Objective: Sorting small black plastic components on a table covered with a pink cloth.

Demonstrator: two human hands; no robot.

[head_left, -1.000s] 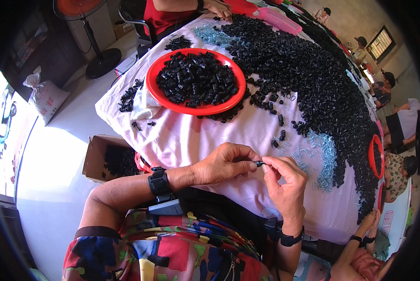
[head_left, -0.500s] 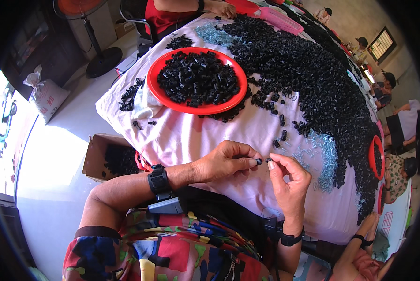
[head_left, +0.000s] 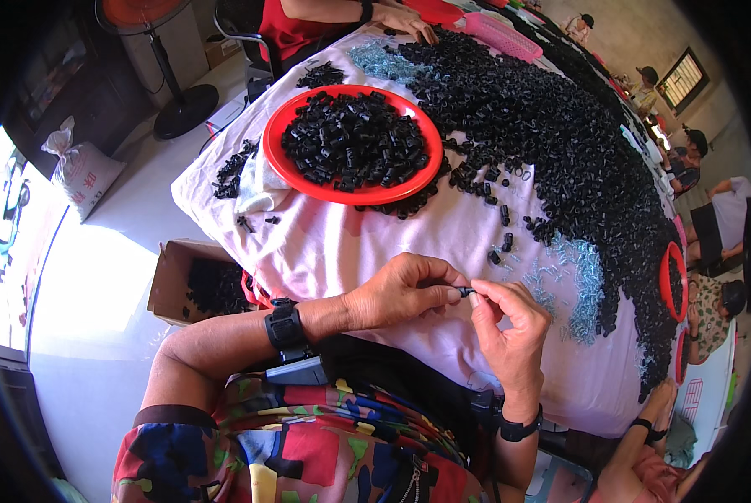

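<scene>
My left hand [head_left: 411, 289] pinches a small black plastic part [head_left: 464, 292] between thumb and fingertips, above the near edge of the cloth-covered table. My right hand [head_left: 511, 323] meets it from the right, thumb and forefinger closed at the part's other end. Whatever the right fingertips hold is too small and covered to name. Beyond my hands lie a few loose black parts [head_left: 506, 241] and a scatter of thin pale-blue pieces [head_left: 589, 281]. A red plastic basin [head_left: 432, 159] heaped with black parts stands on the table, ahead and to the left.
A great pile of black parts [head_left: 543, 134] spreads across the table's far and right side. A cardboard box [head_left: 168, 281] with black parts sits at lower left. Another person's hand [head_left: 407, 20] reaches the pile at the far edge. A standing fan [head_left: 174, 84] and white sack [head_left: 82, 172] are at left.
My right hand has moved left, bringing its fingertips against the part in my left hand; the gap between them has closed. The other person's hand at the far edge has shifted right and nearer.
</scene>
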